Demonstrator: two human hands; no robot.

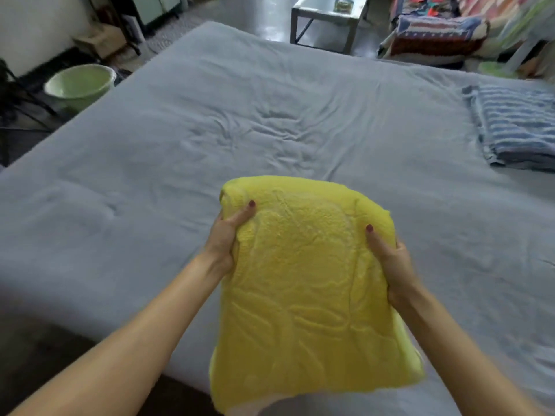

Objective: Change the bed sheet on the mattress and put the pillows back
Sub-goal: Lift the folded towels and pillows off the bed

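A yellow textured pillow (303,289) is held up over the near edge of the mattress. My left hand (228,235) grips its left side with the thumb on top. My right hand (387,256) grips its right side the same way; the fingers of both hands are hidden beneath the pillow. The mattress (210,139) is covered by a grey-blue sheet, wrinkled near the middle. A folded blue striped cloth (519,127) lies on the bed at the right edge.
A pale green basin (79,85) sits on the floor left of the bed. A metal low table (327,16) stands beyond the far edge. Patterned quilts and cushions (435,34) are piled at the far right. Dark floor shows at lower left.
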